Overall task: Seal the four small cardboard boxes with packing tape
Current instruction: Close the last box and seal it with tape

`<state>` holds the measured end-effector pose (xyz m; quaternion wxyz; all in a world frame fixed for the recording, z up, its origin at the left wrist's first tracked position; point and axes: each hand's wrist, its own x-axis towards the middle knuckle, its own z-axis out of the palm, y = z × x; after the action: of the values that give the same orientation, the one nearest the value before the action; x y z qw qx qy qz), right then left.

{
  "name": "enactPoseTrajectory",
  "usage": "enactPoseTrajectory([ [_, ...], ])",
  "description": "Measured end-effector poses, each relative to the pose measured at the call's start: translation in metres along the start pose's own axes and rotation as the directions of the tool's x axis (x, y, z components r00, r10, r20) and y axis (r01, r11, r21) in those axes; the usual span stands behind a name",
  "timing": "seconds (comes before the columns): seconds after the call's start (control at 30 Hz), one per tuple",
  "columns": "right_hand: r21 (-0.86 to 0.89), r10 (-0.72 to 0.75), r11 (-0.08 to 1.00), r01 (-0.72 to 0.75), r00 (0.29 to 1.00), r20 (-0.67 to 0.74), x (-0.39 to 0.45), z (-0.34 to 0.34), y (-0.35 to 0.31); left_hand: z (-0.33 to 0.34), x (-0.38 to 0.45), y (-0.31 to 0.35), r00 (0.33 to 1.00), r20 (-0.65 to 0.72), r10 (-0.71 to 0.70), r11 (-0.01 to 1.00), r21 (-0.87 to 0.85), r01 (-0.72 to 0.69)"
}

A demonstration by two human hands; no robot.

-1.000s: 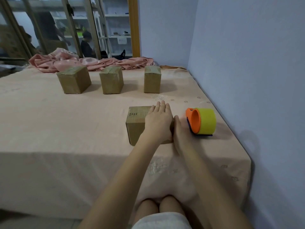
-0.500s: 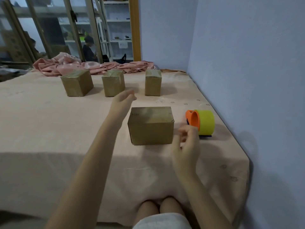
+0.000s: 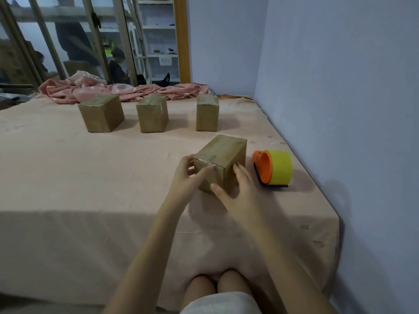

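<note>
The nearest cardboard box (image 3: 223, 150) stands on the peach-covered table (image 3: 90, 182), turned so that one corner points at me; clear tape shows along its top. My left hand (image 3: 187, 175) grips its near left face, fingers curled at the edge. My right hand (image 3: 237, 191) lies with straight fingers against its right face, thumb on the near face. Three more brown boxes stand in a row at the back, the left box (image 3: 102, 114), the middle box (image 3: 153, 114) and the right box (image 3: 207, 114), each with tape on top. An orange and yellow tape dispenser (image 3: 274, 167) lies just right of the near box.
A crumpled pink cloth (image 3: 113, 89) lies along the table's far edge. A blue-grey wall (image 3: 340, 98) runs close along the right side. My knees (image 3: 217, 284) show below the table's front edge. Glass doors and shelves stand behind.
Both hands lifted off the near box half a second ago and have come back onto it. The box has been turned from square-on to corner-on.
</note>
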<state>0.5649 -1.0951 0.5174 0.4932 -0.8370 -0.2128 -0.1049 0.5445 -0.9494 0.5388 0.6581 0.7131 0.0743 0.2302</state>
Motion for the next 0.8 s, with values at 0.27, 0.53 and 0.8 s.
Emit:
enactPoseTrajectory([
  [0.27, 0.094, -0.044, 0.995, 0.041, 0.998, 0.040, 0.019, -0.038, 0.015, 0.043, -0.024, -0.012, 0.964, -0.081, 0.254, 0.897, 0.391, -0.204],
  [0.53, -0.310, -0.252, 0.944, 0.111, 0.851, -0.461, 0.006, -0.078, 0.034, 0.052, -0.023, -0.016, 0.960, -0.106, 0.260, 0.877, 0.442, -0.188],
  [0.8, -0.044, 0.143, 0.988, -0.147, 0.987, -0.076, 0.014, -0.081, 0.085, 0.050, -0.020, -0.013, 0.964, -0.068, 0.258, 0.883, 0.421, -0.207],
])
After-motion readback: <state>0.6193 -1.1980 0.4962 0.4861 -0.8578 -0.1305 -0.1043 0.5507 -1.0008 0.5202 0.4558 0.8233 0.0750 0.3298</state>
